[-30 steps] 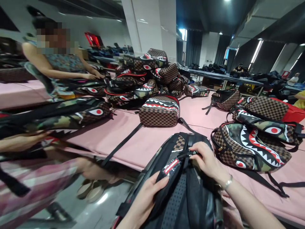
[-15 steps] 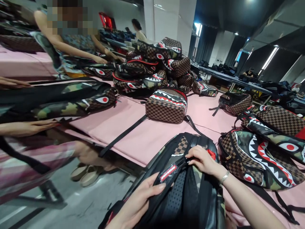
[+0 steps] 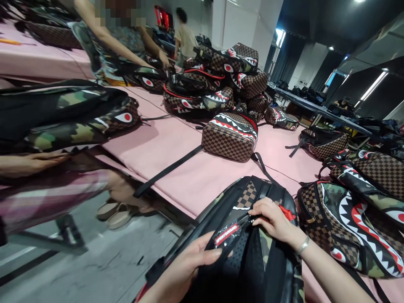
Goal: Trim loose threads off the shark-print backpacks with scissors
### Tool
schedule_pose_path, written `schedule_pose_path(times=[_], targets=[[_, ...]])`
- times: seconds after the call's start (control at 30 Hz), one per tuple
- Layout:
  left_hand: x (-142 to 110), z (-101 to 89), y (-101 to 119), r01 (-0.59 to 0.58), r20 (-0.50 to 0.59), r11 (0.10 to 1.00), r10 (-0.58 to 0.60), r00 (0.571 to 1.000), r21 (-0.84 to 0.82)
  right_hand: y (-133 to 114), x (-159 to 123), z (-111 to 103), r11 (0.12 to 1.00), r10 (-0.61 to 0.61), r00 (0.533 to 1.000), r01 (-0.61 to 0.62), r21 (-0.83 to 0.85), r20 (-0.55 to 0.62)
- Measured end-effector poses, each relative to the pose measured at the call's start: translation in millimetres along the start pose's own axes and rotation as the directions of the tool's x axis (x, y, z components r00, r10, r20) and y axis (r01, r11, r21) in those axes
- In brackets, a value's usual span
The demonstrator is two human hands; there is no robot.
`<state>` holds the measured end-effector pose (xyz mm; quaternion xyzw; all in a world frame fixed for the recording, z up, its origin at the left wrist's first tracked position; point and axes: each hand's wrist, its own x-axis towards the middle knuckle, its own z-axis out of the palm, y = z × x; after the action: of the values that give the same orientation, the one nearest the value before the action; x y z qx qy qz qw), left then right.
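A black backpack (image 3: 252, 252) lies back side up before me, with checked and camouflage panels at its top. My left hand (image 3: 197, 256) grips its shoulder strap (image 3: 221, 261), the thumb beside a red label (image 3: 226, 234) with white letters. Glossy clear plastic film (image 3: 241, 222) covers this label and stretches toward my right hand (image 3: 273, 219). The right fingertips are pinched on the film's far end, above the upper part of the backpack. Just beyond that hand shows a bit of red material (image 3: 287, 213).
Shark-mouth backpacks (image 3: 353, 227) lie on the right, and a pile of them (image 3: 217, 80) stands at the back of the pink table (image 3: 176, 176). One checked backpack (image 3: 229, 139) sits mid-table. At left, a co-worker's hand (image 3: 34, 162) holds another backpack (image 3: 78, 113); a second person (image 3: 123, 46) works behind.
My view has shifted, so the table and piles sit a little differently. Both hands keep their grip; the film between them looks more stretched. The co-worker's backpack at left has shifted left.
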<state>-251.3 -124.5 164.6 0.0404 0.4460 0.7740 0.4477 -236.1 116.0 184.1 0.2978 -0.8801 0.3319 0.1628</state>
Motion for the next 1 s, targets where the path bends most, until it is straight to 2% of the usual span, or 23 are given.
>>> schedule_pose_path(times=[0.27, 0.43, 0.67, 1.0], targets=[[2.2, -3.1, 0.5, 0.027, 0.045, 1.000, -0.026, 0.999, -0.015, 1.9, 5.0, 1.6, 0.992, -0.099, 0.995, 0.100, -0.072, 0.014], [2.2, -3.7, 1.0, 0.001, 0.073, 1.000, 0.000, 0.997, -0.011, 0.9, 4.3, -3.8, 0.995, -0.068, 0.997, 0.071, -0.077, 0.036], [2.1, -4.8, 2.5, -0.031, 0.051, 0.998, 0.028, 0.998, 0.052, 3.0, 2.0, -6.6, 0.996, -0.055, 0.998, 0.057, -0.066, 0.037], [1.7, -3.8, 2.2, -0.030, 0.073, 0.999, 0.029, 0.997, 0.023, -0.9, 7.5, -5.0, 0.997, -0.046, 0.996, 0.051, -0.059, 0.081]])
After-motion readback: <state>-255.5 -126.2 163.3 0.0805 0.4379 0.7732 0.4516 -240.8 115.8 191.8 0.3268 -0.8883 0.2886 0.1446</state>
